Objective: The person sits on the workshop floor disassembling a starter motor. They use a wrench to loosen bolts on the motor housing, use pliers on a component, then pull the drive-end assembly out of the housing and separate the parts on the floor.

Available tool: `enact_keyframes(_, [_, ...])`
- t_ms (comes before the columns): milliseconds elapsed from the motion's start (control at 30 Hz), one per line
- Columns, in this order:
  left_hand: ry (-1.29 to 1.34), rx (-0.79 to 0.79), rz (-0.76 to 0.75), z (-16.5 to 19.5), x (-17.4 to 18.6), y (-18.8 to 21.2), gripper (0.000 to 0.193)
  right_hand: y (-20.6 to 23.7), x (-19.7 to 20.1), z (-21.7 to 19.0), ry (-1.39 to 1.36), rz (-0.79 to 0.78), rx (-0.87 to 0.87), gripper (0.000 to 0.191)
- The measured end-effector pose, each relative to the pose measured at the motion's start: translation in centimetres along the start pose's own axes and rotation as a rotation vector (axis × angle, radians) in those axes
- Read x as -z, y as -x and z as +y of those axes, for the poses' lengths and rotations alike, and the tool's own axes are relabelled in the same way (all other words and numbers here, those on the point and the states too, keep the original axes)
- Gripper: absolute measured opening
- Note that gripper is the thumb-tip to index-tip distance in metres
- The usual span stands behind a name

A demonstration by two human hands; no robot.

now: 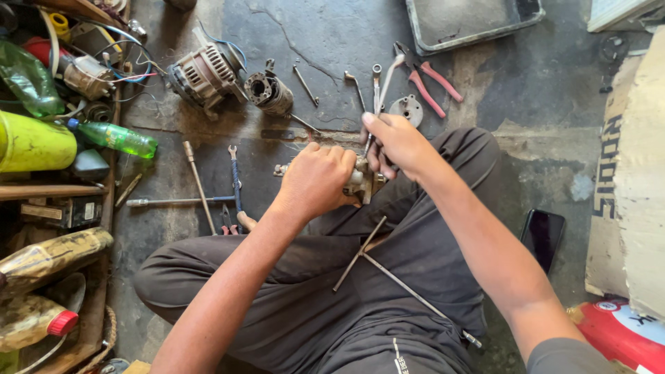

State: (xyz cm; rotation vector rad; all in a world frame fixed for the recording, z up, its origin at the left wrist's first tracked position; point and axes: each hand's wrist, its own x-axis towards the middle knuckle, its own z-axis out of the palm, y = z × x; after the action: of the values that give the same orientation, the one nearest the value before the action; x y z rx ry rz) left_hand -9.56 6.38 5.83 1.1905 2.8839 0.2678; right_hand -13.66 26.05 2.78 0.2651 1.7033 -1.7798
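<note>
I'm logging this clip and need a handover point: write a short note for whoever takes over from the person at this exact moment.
Left hand: closed grip around a small metal motor part, held above the lap.
Right hand: holds a thin tool against the same part's top.
Nearby on the floor: alternator, cylindrical motor housing, round metal plate, red-handled pliers, spanners. Two long thin rods lie across the lap.
Done: the unit lies in several separate pieces.
Left: the held part is still being worked with the tool; whether anything on it is loose cannot be told.
</note>
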Motion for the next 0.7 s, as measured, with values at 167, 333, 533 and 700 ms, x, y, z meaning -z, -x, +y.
enact_keyframes(167, [0.024, 0.007, -0.016, -0.3, -0.1, 0.0, 0.066, 4.8, -1.8, 1.2, 0.694, 0.231, 0.948, 0.019])
enact_keyframes(333, [0.012, 0.000, -0.031, -0.1, -0.1, 0.0, 0.065, 6.4, -1.7, 1.7, 0.782, 0.304, 1.004, 0.015])
enact_keyframes(533, [0.014, 0.004, -0.023, 0.0, 0.2, 0.0, 0.066, 4.8, -1.0, 0.8, 0.219, 0.201, 0.428, 0.032])
enact_keyframes(700, [0.016, 0.015, -0.010, 0.2, 0.1, -0.1, 0.066, 2.7, -0.9, -0.6, 0.137, 0.096, 0.213, 0.038])
